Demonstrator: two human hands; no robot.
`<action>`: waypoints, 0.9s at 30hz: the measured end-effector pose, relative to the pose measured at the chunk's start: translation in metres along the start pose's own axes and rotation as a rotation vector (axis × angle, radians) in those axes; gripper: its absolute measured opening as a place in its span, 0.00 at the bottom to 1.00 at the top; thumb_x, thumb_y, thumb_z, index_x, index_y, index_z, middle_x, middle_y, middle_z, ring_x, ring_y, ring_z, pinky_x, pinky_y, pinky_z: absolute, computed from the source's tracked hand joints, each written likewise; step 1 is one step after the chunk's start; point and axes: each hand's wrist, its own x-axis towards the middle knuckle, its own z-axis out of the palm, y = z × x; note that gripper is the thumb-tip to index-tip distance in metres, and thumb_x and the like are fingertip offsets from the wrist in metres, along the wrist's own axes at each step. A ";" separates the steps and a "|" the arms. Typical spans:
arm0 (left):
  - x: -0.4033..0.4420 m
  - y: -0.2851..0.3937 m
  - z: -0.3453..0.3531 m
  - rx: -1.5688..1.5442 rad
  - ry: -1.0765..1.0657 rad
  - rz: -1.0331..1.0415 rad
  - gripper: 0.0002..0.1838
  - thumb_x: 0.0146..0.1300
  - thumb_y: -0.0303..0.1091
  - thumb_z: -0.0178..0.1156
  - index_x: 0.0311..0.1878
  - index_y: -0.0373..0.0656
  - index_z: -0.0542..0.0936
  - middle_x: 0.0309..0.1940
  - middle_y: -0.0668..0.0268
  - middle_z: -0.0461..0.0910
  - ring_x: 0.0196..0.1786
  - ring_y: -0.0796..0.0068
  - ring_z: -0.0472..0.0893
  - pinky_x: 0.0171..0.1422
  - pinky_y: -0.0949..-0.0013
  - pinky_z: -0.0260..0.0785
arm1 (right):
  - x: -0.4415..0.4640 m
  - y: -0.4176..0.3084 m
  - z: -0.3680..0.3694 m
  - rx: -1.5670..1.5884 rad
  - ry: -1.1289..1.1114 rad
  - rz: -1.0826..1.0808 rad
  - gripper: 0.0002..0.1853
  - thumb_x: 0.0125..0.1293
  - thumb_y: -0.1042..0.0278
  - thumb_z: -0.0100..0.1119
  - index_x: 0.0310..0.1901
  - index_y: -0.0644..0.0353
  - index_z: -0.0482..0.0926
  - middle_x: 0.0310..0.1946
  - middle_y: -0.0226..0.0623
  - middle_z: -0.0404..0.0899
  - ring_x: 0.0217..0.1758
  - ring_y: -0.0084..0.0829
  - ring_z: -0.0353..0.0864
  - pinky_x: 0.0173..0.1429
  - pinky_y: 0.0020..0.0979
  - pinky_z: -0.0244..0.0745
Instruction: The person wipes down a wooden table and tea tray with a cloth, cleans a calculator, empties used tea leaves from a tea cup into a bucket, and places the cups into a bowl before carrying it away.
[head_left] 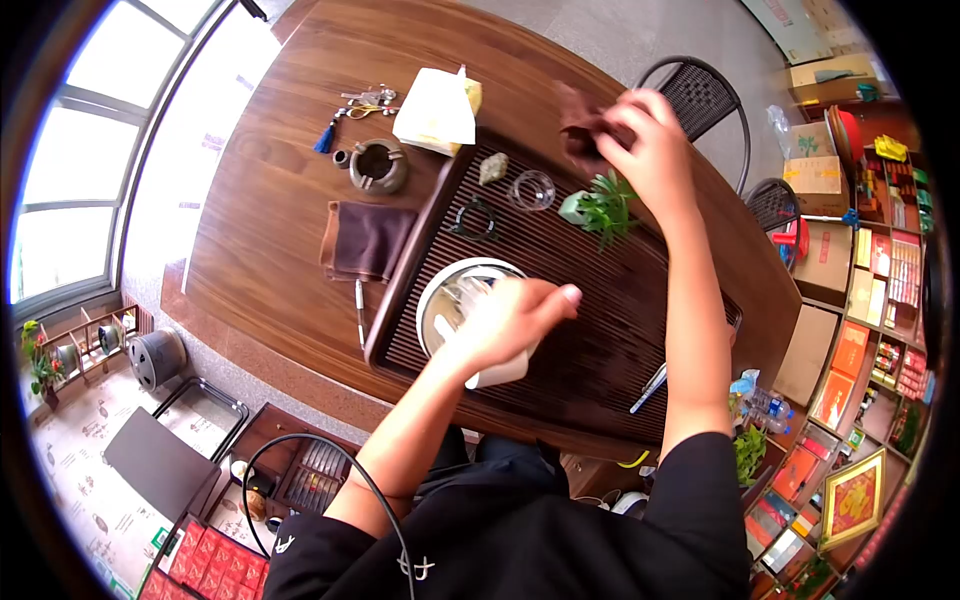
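Note:
My right hand (645, 140) is raised over the far right of the tea tray (620, 310), its fingers closed on a crumpled brown cloth (578, 125). My left hand (510, 318) is over a round, white-rimmed vessel (432, 305) with clear items inside. Its thumb points right, while its other fingers are mostly hidden, so I cannot tell if they grip anything. A white handle-like part (498, 373) shows just below that hand. Beyond it on the tray are a dark ring-shaped holder (472, 218), a clear glass cup (531, 190), a pale stone (493, 168) and a small green plant (605, 208).
Left of the tray lie a folded brown cloth (370, 240), a pen (360, 313) and an ashtray (378, 166). White paper (436, 108) lies near the tray's far corner. Another pen (649, 388) rests at the tray's right. Black chairs (695, 98) stand beyond the table.

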 end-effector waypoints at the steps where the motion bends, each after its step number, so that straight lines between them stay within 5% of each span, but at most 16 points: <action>1: 0.001 -0.021 -0.016 -0.113 0.089 0.030 0.23 0.77 0.47 0.55 0.46 0.34 0.87 0.40 0.57 0.89 0.44 0.72 0.86 0.53 0.66 0.76 | 0.024 0.002 0.029 -0.153 -0.078 -0.066 0.10 0.52 0.68 0.72 0.36 0.58 0.84 0.44 0.37 0.78 0.47 0.40 0.82 0.48 0.40 0.80; 3: -0.007 -0.032 -0.054 -0.077 0.218 -0.129 0.22 0.77 0.45 0.56 0.48 0.33 0.86 0.42 0.59 0.89 0.46 0.76 0.84 0.55 0.70 0.75 | 0.054 0.009 0.092 -0.439 -0.332 -0.128 0.10 0.49 0.68 0.73 0.35 0.54 0.86 0.43 0.39 0.78 0.48 0.41 0.81 0.52 0.40 0.82; 6: -0.001 -0.091 -0.080 -0.137 0.511 -0.038 0.19 0.74 0.44 0.61 0.46 0.34 0.84 0.29 0.59 0.84 0.34 0.75 0.80 0.44 0.70 0.73 | 0.054 0.040 0.168 -0.700 -0.662 -0.166 0.08 0.59 0.73 0.62 0.38 0.61 0.87 0.46 0.41 0.81 0.51 0.43 0.83 0.50 0.46 0.83; 9: 0.013 -0.127 -0.107 -0.601 0.523 -0.006 0.17 0.75 0.39 0.60 0.56 0.34 0.80 0.44 0.65 0.86 0.46 0.78 0.82 0.54 0.73 0.74 | 0.029 0.088 0.216 -0.806 -0.789 -0.073 0.08 0.56 0.71 0.67 0.38 0.57 0.87 0.44 0.41 0.82 0.47 0.44 0.86 0.49 0.44 0.83; 10: 0.021 -0.132 -0.119 -0.687 0.487 -0.072 0.19 0.77 0.38 0.57 0.64 0.38 0.75 0.56 0.63 0.83 0.56 0.75 0.83 0.64 0.71 0.73 | 0.034 0.080 0.210 -0.812 -0.790 -0.071 0.08 0.56 0.71 0.67 0.38 0.57 0.87 0.44 0.41 0.82 0.47 0.44 0.86 0.49 0.44 0.83; 13: 0.059 -0.135 -0.139 -1.035 0.534 -0.083 0.31 0.77 0.42 0.57 0.75 0.38 0.62 0.69 0.50 0.73 0.66 0.62 0.78 0.71 0.63 0.69 | 0.045 0.068 0.198 -0.647 -0.872 -0.063 0.11 0.49 0.69 0.74 0.36 0.54 0.86 0.43 0.41 0.83 0.45 0.45 0.86 0.49 0.43 0.82; 14: 0.074 -0.136 -0.144 -1.152 0.490 -0.040 0.39 0.75 0.47 0.59 0.79 0.39 0.52 0.75 0.45 0.61 0.72 0.55 0.73 0.76 0.58 0.63 | 0.047 0.068 0.201 -0.592 -0.831 -0.055 0.13 0.45 0.68 0.76 0.36 0.53 0.86 0.42 0.41 0.83 0.45 0.45 0.86 0.49 0.43 0.82; 17: 0.113 -0.131 -0.146 -1.289 0.547 -0.067 0.47 0.72 0.49 0.63 0.80 0.39 0.46 0.78 0.45 0.53 0.77 0.54 0.64 0.81 0.57 0.54 | 0.057 0.056 0.207 -0.534 -0.756 -0.052 0.14 0.43 0.68 0.78 0.35 0.53 0.86 0.41 0.41 0.83 0.45 0.44 0.86 0.49 0.43 0.82; 19: 0.134 -0.127 -0.148 -1.267 0.637 -0.107 0.44 0.72 0.47 0.63 0.79 0.39 0.50 0.76 0.47 0.58 0.75 0.56 0.66 0.80 0.57 0.55 | 0.061 0.047 0.225 -0.528 -0.721 -0.059 0.13 0.45 0.68 0.77 0.35 0.54 0.86 0.40 0.40 0.83 0.44 0.44 0.87 0.48 0.43 0.82; 21: 0.149 -0.128 -0.150 -1.235 0.724 -0.145 0.41 0.72 0.46 0.64 0.77 0.39 0.54 0.74 0.50 0.62 0.74 0.58 0.67 0.79 0.57 0.56 | 0.065 0.040 0.249 -0.497 -0.458 0.015 0.13 0.47 0.67 0.75 0.35 0.57 0.85 0.40 0.40 0.83 0.43 0.44 0.87 0.48 0.41 0.82; 23: 0.160 -0.137 -0.150 -1.281 0.712 0.121 0.33 0.71 0.42 0.64 0.72 0.39 0.62 0.68 0.57 0.69 0.68 0.62 0.72 0.75 0.58 0.59 | 0.075 0.026 0.246 -0.523 -0.560 0.072 0.14 0.49 0.65 0.74 0.38 0.60 0.85 0.42 0.40 0.84 0.46 0.42 0.86 0.49 0.40 0.82; 25: 0.168 -0.135 -0.154 -1.337 0.729 0.080 0.30 0.69 0.40 0.66 0.66 0.41 0.64 0.64 0.59 0.73 0.66 0.69 0.73 0.70 0.64 0.66 | 0.071 0.021 0.239 -0.498 -0.521 -0.002 0.16 0.49 0.64 0.73 0.40 0.59 0.85 0.43 0.40 0.84 0.49 0.41 0.85 0.51 0.39 0.82; 27: 0.173 -0.130 -0.160 -1.366 0.707 0.113 0.26 0.71 0.38 0.64 0.65 0.41 0.65 0.64 0.60 0.73 0.65 0.69 0.75 0.67 0.65 0.69 | 0.071 0.013 0.235 -0.445 -0.517 0.149 0.17 0.50 0.65 0.72 0.42 0.58 0.85 0.42 0.38 0.83 0.50 0.41 0.83 0.53 0.38 0.81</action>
